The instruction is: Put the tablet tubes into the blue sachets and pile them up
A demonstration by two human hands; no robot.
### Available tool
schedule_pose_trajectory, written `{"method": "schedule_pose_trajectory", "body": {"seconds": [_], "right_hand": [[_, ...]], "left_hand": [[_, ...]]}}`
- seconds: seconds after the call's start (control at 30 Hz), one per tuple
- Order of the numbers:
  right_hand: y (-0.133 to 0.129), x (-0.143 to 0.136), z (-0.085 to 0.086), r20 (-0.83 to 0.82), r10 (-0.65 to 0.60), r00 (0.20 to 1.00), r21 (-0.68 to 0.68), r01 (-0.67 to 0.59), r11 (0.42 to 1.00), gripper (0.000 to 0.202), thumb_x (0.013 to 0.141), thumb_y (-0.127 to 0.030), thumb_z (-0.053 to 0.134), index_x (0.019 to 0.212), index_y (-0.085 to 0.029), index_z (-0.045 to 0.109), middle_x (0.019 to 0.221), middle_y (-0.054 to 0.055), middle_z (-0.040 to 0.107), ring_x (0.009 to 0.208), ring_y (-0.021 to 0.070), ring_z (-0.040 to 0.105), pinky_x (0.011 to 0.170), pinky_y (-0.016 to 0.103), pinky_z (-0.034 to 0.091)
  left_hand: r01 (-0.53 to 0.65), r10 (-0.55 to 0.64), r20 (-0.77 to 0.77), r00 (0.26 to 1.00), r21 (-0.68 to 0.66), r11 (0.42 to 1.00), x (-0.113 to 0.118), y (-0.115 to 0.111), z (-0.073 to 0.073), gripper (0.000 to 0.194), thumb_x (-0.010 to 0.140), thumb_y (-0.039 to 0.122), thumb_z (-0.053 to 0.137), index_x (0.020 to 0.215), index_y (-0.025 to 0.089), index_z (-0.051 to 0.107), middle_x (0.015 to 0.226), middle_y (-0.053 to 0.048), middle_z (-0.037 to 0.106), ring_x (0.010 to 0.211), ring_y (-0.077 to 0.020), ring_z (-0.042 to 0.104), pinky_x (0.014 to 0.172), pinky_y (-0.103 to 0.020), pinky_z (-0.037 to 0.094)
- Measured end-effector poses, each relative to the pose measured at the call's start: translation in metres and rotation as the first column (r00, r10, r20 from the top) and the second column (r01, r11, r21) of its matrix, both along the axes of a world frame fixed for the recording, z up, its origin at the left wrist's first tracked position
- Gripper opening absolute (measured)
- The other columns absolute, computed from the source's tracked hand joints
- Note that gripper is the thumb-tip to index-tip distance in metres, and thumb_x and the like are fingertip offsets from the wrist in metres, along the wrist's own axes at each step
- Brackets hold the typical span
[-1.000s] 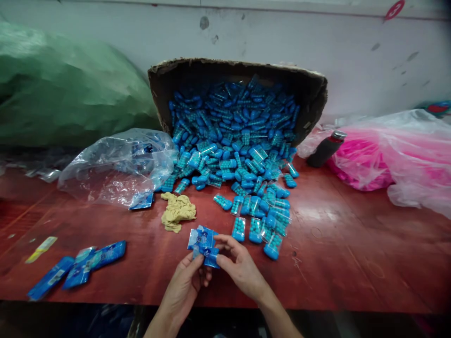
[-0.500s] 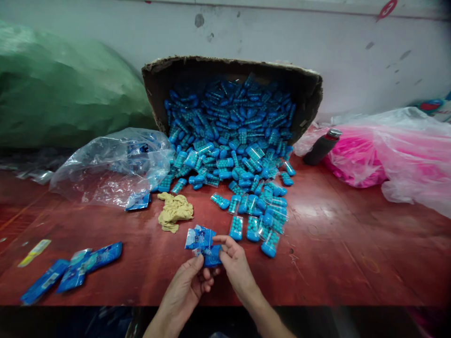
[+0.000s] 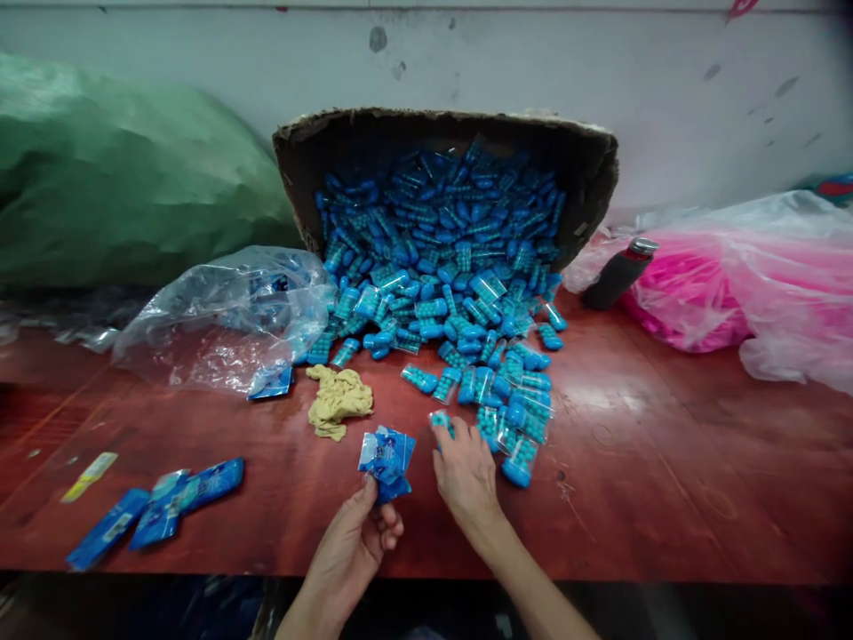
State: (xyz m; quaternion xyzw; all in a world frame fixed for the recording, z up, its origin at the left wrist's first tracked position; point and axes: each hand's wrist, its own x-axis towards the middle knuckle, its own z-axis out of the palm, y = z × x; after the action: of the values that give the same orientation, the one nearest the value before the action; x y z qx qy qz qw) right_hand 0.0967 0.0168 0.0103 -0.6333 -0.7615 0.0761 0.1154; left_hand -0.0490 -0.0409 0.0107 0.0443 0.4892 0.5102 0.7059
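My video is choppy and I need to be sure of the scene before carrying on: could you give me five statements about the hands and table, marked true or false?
1. The left hand holds blue printed packaging. True.
2. The right hand is on the crumpled yellow piece. False: its fingertips are at a small container.
3. Clear-and-blue containers spill from the cardboard box onto the red table. True.
4. The dark bottle is left of the box. False: it is right of it, beside the pink-filled bag.
5. Three blue packets lie near the table's front edge, left of both hands. True.
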Motion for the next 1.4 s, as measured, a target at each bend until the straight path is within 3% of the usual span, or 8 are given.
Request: {"method": "schedule_pose_trajectory", "body": {"seconds": [0.1,0.23,0.33,0.5,0.63,0.7,1.0,1.4], "right_hand": [[-0.01,0.006,-0.003,-0.079,0.092,0.993,-0.01,-0.093,0.996,0.037,0.079,-0.012,0.048,0.113,-0.026,0.052,0.118,0.008,0.051,0.101,0.0243,0.047,0.082,0.036,0.039],[-0.009,0.006,-0.009,-0.15,0.016,0.989,-0.024,-0.02,1.0,0.033,0.079,-0.013,0.047,0.11,-0.023,0.054,0.114,0.01,0.052,0.099,0.0253,0.048,0.08,0.037,0.041],[-0.002,0.006,-0.012,-0.341,0.011,0.94,-0.028,-0.022,0.999,0.034,0.074,-0.008,0.047,0.105,-0.02,0.054,0.102,0.009,0.055,0.094,0.0239,0.05,0.081,0.038,0.041],[-0.001,0.016,-0.007,-0.792,-0.145,0.593,-0.217,-0.051,0.975,0.029,0.064,-0.01,0.052,0.092,-0.019,0.053,0.091,0.003,0.056,0.086,0.0193,0.053,0.08,0.033,0.042],[-0.011,0.022,0.004,-0.902,-0.36,0.237,-0.405,-0.18,0.897,0.028,0.067,-0.018,0.056,0.095,-0.019,0.05,0.077,-0.002,0.054,0.055,0.0104,0.047,0.052,0.023,0.041],[-0.017,0.023,0.008,-0.914,-0.367,0.171,-0.399,-0.223,0.889,0.03,0.07,-0.019,0.055,0.099,-0.019,0.05,0.073,-0.003,0.052,0.051,0.0085,0.043,0.049,0.021,0.038],[-0.029,0.021,0.021,-0.914,-0.082,0.398,-0.196,-0.255,0.947,0.031,0.071,-0.012,0.054,0.099,-0.022,0.057,0.099,0.002,0.054,0.091,0.0165,0.053,0.081,0.027,0.042],[-0.034,0.023,0.031,-0.873,0.024,0.487,-0.114,-0.252,0.961,0.032,0.074,-0.009,0.052,0.101,-0.025,0.056,0.103,0.002,0.054,0.097,0.0165,0.053,0.087,0.026,0.041]], "left_hand": [[0.012,-0.012,-0.001,1.0,-0.006,1.0,-0.003,-0.001,-0.002,0.019,0.07,0.029,0.065,0.064,0.014,0.055,0.048,-0.001,0.059,0.045,-0.0112,0.055,0.038,-0.017,0.038],[0.028,-0.028,0.005,1.0,-0.01,1.0,-0.003,-0.001,-0.001,0.015,0.069,0.026,0.066,0.066,0.014,0.056,0.051,-0.002,0.061,0.046,-0.0112,0.057,0.04,-0.018,0.041],[0.022,-0.022,0.012,1.0,-0.009,1.0,-0.002,0.0,0.002,0.015,0.07,0.026,0.065,0.066,0.014,0.057,0.052,-0.002,0.061,0.048,-0.0113,0.058,0.042,-0.018,0.043],[0.0,0.0,0.004,1.0,-0.02,1.0,-0.001,0.001,0.001,0.016,0.071,0.027,0.064,0.065,0.013,0.057,0.051,-0.002,0.06,0.048,-0.0114,0.057,0.043,-0.019,0.044],[0.008,-0.008,-0.002,1.0,-0.04,0.999,0.0,0.001,-0.003,0.023,0.072,0.034,0.062,0.064,0.013,0.057,0.049,-0.002,0.06,0.048,-0.0121,0.058,0.042,-0.019,0.044],[0.013,-0.014,-0.011,1.0,-0.047,0.999,0.001,0.002,-0.003,0.026,0.071,0.037,0.061,0.064,0.013,0.057,0.049,-0.002,0.06,0.048,-0.0122,0.058,0.042,-0.019,0.043],[0.009,-0.008,-0.057,0.998,0.007,1.0,0.002,0.001,-0.002,0.03,0.066,0.043,0.065,0.065,0.014,0.057,0.05,-0.003,0.061,0.049,-0.0129,0.057,0.044,-0.021,0.041],[0.014,-0.003,-0.139,0.99,0.081,0.997,-0.003,0.003,-0.002,0.027,0.067,0.039,0.065,0.066,0.013,0.059,0.051,-0.005,0.062,0.05,-0.0144,0.057,0.046,-0.023,0.04]]}}
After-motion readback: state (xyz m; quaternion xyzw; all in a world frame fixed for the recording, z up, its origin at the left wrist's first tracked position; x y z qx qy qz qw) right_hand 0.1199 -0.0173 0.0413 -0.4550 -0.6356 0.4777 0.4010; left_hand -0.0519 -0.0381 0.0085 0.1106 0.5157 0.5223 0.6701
